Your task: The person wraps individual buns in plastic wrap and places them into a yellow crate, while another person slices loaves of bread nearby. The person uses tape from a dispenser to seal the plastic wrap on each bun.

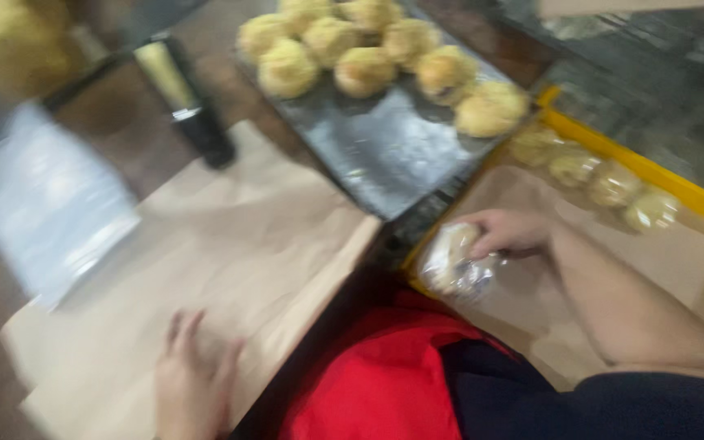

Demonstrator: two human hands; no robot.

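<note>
Four wrapped buns [592, 178] already sit at two o'clock in the yellow crate [686, 195], her right hand [508, 231] clutches another bagged bun [452, 262] at its near corner, about nine bare buns [364, 71] wait on the tray [385, 155] at twelve, and the left hand [193, 383] rests flat and empty on brown paper [230, 244].

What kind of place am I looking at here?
Probably a bakery packing bench: a metal tray of round buns, a yellow crate of wrapped buns, and the right hand holding a bagged bun.

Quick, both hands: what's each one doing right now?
Left hand: open, flat on the brown paper, holding nothing.
Right hand: closed on a clear-wrapped bun in the yellow tray.
</note>
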